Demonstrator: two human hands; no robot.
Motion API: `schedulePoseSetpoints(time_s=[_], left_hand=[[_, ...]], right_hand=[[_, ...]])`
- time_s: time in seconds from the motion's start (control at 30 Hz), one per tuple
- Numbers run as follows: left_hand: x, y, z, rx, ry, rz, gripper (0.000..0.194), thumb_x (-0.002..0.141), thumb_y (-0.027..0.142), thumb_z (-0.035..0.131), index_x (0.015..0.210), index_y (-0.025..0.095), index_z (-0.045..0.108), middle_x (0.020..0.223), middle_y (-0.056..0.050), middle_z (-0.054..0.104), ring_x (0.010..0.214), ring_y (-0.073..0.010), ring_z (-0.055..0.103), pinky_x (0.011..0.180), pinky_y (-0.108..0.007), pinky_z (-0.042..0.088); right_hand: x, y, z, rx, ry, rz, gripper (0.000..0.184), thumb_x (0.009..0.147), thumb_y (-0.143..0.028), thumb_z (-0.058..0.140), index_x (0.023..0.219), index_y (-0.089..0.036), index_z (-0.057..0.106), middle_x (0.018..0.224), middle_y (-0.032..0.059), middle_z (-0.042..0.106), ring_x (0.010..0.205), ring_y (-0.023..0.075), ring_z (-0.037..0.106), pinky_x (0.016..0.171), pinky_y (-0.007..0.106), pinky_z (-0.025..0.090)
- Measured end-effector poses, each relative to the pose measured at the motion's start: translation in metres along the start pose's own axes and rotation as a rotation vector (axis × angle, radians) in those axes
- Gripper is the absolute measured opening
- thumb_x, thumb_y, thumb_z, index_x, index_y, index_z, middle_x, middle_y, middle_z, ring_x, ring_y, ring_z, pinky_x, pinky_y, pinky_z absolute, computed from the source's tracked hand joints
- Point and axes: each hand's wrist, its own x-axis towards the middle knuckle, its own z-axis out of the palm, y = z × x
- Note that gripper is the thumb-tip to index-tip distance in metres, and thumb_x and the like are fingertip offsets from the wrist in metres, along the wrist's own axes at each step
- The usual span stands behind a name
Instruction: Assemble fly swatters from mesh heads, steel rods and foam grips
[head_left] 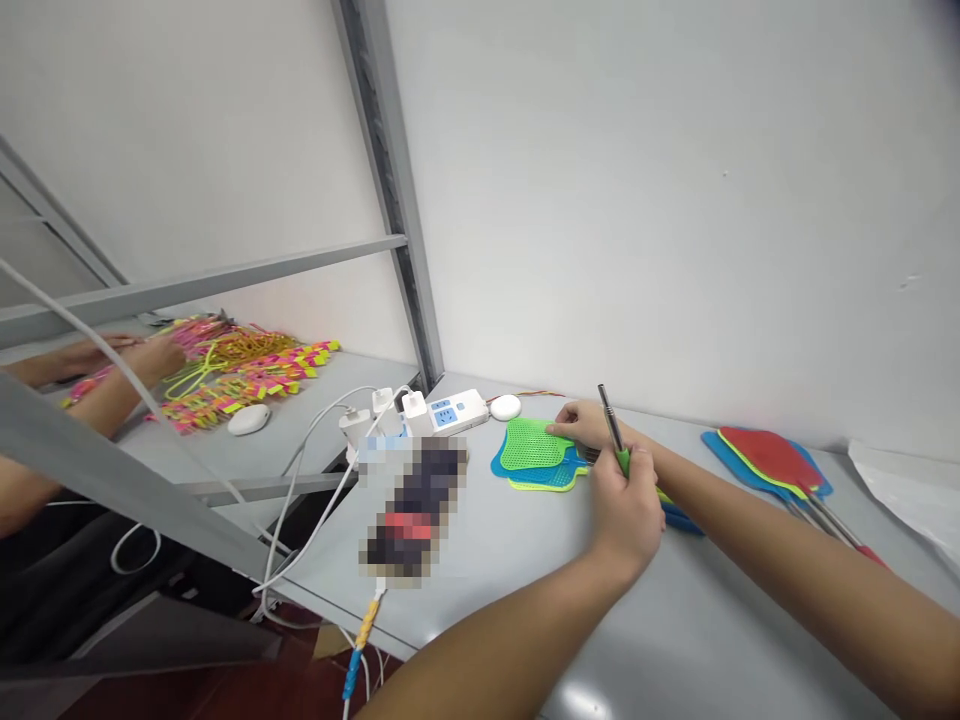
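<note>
My left hand (pixel 628 510) is closed around a slim metal rod (pixel 608 415) with a green sleeve; the rod stands up from the fist, tilted slightly left. Farther back, my right hand (pixel 586 424) pinches the edge of a green mesh fly swatter (pixel 532 442). Its head lies on top of a blue fly swatter head (pixel 551 478) and a yellow-green one (pixel 544 487). Both hands and the right forearm cover most of the handles of this pile. Blue and yellow-green handle ends (pixel 681 517) show beyond my left fist.
Red and blue fly swatters (pixel 772 458) lie at right, near a white sheet (pixel 900 485). Left are a power strip (pixel 457 410) with chargers and cables, a white round device (pixel 505 407) and a blurred-out phone (pixel 420 510). Beyond a metal post (pixel 397 190), another person's hands (pixel 154 358) handle colourful strips.
</note>
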Motion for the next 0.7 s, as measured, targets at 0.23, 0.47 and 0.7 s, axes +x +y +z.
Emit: schedulePoseSetpoints(time_s=[0.23, 0.47, 0.7], left_hand=[[-0.008, -0.006, 0.007, 0.210, -0.192, 0.033, 0.037, 0.086, 0.052, 0.049, 0.067, 0.021, 0.039, 0.046, 0.009, 0.031, 0.030, -0.0067, 0.034, 0.030, -0.020, 0.034], [-0.034, -0.022, 0.018, 0.340, -0.571, -0.276, 0.042, 0.087, 0.049, 0.044, 0.057, 0.020, 0.038, 0.044, 0.007, 0.037, 0.026, -0.0070, 0.034, 0.027, -0.021, 0.034], [-0.034, -0.028, 0.019, 0.390, -0.647, -0.355, 0.038, 0.088, 0.049, 0.045, 0.066, 0.020, 0.039, 0.051, 0.007, 0.040, 0.031, -0.0057, 0.036, 0.030, -0.019, 0.034]], right_hand=[[-0.047, -0.011, -0.038, 0.297, 0.215, -0.047, 0.040, 0.070, -0.056, 0.067, 0.075, -0.018, 0.056, 0.063, -0.0034, 0.052, 0.056, 0.0096, 0.046, 0.052, 0.023, 0.040], [-0.140, -0.006, -0.082, 0.864, 0.731, -0.202, 0.029, 0.080, -0.046, 0.065, 0.090, -0.023, 0.052, 0.093, -0.0001, 0.062, 0.080, 0.0121, 0.060, 0.066, 0.025, 0.052], [-0.181, 0.014, -0.069, 1.083, 0.643, -0.219, 0.020, 0.084, -0.037, 0.062, 0.098, -0.022, 0.063, 0.111, 0.0051, 0.066, 0.103, 0.0197, 0.062, 0.085, 0.036, 0.055]])
